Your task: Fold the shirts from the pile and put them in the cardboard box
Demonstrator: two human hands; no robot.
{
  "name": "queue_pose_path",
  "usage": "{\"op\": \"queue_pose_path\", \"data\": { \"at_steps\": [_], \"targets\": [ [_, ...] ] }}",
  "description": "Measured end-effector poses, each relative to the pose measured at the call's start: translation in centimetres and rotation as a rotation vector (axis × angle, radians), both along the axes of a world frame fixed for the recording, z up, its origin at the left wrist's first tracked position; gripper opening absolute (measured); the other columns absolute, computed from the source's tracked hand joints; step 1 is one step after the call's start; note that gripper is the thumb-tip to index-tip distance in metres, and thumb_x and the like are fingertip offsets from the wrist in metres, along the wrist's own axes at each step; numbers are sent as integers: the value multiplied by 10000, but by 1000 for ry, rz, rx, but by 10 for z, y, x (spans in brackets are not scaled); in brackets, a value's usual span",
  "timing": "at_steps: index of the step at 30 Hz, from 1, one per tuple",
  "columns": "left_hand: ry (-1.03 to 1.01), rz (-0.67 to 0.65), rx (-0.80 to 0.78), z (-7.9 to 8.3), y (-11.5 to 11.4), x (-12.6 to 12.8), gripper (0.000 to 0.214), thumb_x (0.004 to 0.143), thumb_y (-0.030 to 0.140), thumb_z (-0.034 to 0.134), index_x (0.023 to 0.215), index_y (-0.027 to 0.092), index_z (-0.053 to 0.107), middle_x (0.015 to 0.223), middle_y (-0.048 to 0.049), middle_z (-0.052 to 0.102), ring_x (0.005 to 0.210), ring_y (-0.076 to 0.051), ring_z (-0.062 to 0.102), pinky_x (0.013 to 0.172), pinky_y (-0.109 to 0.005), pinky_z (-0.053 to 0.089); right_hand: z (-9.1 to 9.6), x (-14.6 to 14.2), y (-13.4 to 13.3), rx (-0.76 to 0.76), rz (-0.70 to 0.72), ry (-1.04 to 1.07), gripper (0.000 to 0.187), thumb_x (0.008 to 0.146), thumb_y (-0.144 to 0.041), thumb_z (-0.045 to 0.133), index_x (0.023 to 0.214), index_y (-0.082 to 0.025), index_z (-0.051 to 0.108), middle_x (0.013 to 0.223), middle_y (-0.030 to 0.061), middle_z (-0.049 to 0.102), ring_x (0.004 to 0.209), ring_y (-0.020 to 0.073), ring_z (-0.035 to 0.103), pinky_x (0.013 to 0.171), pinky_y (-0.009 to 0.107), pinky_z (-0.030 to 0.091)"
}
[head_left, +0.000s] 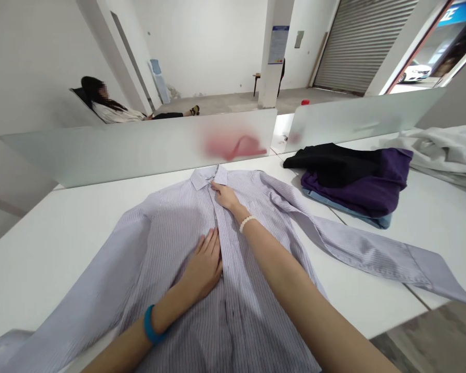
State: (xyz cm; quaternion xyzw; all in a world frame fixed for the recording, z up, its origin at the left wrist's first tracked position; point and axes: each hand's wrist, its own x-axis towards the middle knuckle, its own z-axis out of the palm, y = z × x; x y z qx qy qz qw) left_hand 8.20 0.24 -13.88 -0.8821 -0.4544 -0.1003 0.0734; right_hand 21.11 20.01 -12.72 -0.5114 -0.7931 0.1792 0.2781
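A pale lilac striped shirt (pixel 256 311) lies face up on the white table (pixel 42 259), collar away from me and both sleeves spread out. My left hand (pixel 205 264), with a blue band on its wrist, rests flat and open on the shirt's chest beside the button placket. My right hand (pixel 225 196), with a white bead bracelet, reaches up to just below the collar (pixel 205 176), and its fingers are closed in a pinch on the placket edge there.
A pile of folded clothes, black (pixel 330 160) over purple (pixel 373 186) over blue, sits at the right. A heap of white cloth (pixel 446 150) lies further right. Frosted dividers (pixel 120 150) stand behind the shirt. A person (pixel 108 106) reclines in a chair beyond.
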Motion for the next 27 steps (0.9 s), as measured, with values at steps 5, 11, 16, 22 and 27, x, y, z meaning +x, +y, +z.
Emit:
{"op": "queue_pose_path", "data": {
  "at_steps": [5, 11, 16, 22, 27],
  "targets": [
    [-237, -30, -78, 14, -5, 14, 449, 909, 214, 286, 1267, 130, 544, 1381, -164, 508, 1366, -281, 344, 1093, -523, 289, 1, -1, -2, 17, -5, -48, 556, 884, -91, 357, 1431, -179, 406, 1233, 20, 643, 1178, 153, 558, 1045, 275, 378],
    [-783, 77, -453, 39, -16, 32, 288, 857, 357, 472, 610, 233, 555, 793, -55, 616, 773, -197, 556, 753, -360, 450, 2, -2, -6, 45, -16, -120, 532, 914, -165, 367, 1444, -206, 389, 1199, 26, 661, 1130, 201, 584, 1059, 334, 365],
    [-1274, 325, -978, 41, -27, 34, 243, 764, 411, 539, 614, 231, 473, 608, 23, 508, 583, -142, 476, 592, -285, 406, 8, -4, -14, 84, -1, -185, 497, 934, -207, 345, 1426, -199, 418, 1237, 67, 633, 1086, 234, 599, 1053, 380, 358],
    [-1670, 467, -1587, 46, -66, 25, 259, 660, 451, 672, 732, 215, 593, 690, -19, 633, 658, -154, 595, 681, -288, 461, 12, -7, -19, 129, 62, -266, 490, 922, -199, 368, 1405, -162, 434, 1333, 102, 559, 1225, 221, 506, 1104, 395, 272],
    [-1664, 510, -1757, 30, -120, 30, 190, 606, 523, 709, 632, 338, 678, 698, -9, 662, 773, -217, 658, 746, -352, 493, 11, -8, -23, 161, 94, -309, 468, 916, -192, 374, 1374, -154, 464, 1353, 112, 538, 1299, 233, 419, 1096, 431, 257]
  ]
}}
